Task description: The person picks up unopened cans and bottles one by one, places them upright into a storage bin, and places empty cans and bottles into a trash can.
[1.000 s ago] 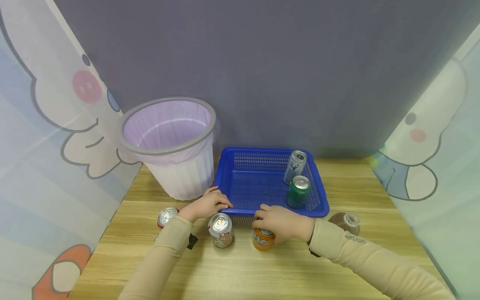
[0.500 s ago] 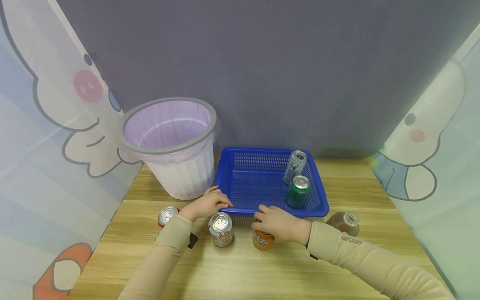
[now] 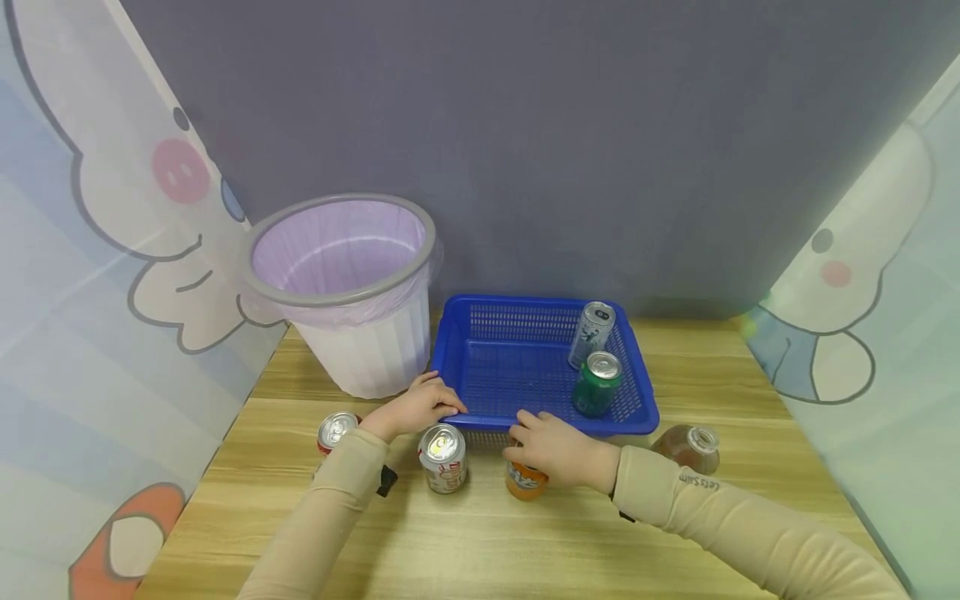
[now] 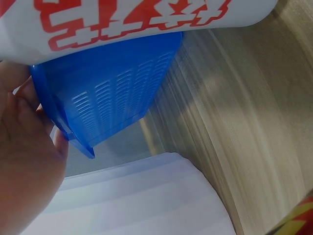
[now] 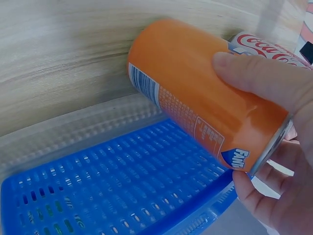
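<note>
Fingers of the right hand (image 3: 558,450) are gripping the orange can (image 5: 178,81), spread to its width, just before the blue basket (image 3: 495,367), whose rim (image 3: 491,422) the left hand (image 3: 418,407) is pinching; from afar I'm judging this the grasp, next likely calling for a lift.

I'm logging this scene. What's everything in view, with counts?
Basket: 1, blue, on table
Tall can: 1, silvery, in basket
Green can: 1, green, in basket
White can: 1, white, in front of basket
Red can: 1, red, left of white can
Orange can: 1, orange, in right hand
Bottle: 1, brownish, near basket's front right corner
Bin: 1, white, left of basket
Liner: 1, lilac, inside bin
Table: 1, wood-coloured, under basket
Backdrop: 1, grey, behind table
Side panels: 2, pale with cartoons, left and right
Left hand: 1, bare, gripping basket's front rim
Right hand: 1, bare, round orange can
Sleeves: 2, beige, both arms
Wrist gear: 2 pieces, black, at cuffs
</note>
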A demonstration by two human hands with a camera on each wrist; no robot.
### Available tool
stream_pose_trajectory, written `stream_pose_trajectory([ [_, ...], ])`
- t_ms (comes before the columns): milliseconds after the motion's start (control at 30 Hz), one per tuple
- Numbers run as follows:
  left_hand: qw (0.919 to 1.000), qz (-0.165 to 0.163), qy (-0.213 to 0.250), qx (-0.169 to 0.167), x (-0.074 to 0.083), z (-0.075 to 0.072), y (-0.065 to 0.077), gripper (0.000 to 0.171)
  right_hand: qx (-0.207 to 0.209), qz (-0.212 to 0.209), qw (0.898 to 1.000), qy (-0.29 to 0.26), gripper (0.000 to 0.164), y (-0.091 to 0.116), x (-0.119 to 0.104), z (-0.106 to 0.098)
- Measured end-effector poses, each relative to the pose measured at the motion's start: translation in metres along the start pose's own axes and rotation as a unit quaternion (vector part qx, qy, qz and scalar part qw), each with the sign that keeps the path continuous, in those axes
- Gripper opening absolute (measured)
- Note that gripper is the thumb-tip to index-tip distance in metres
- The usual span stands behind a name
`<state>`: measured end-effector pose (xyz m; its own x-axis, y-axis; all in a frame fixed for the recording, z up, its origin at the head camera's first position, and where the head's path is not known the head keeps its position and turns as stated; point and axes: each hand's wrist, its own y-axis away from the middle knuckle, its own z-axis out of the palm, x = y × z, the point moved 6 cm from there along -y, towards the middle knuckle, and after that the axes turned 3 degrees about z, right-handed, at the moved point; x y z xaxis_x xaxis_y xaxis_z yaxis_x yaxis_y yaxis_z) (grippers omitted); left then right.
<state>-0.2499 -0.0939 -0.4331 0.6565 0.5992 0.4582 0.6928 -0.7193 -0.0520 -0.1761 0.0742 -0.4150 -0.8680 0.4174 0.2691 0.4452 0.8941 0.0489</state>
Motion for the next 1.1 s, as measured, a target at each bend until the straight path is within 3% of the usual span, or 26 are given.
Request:
stream_pose_trajectory([
  [567, 1.0, 0.003, 0.006, 0.005, -0.0007, 0.0001, 0.0002, 0.018, -0.035, 0.01, 0.999, -0.005, 0.055, -0.0032, 0.0038, -0.0005],
  [1100, 1.0, 0.002, 0.003, 0.006, 0.0015, -0.0016, 0.001, 0.018, -0.033, 0.011, 0.999, -0.017, 0.055, -0.0019, 0.0068, 0.0015],
])
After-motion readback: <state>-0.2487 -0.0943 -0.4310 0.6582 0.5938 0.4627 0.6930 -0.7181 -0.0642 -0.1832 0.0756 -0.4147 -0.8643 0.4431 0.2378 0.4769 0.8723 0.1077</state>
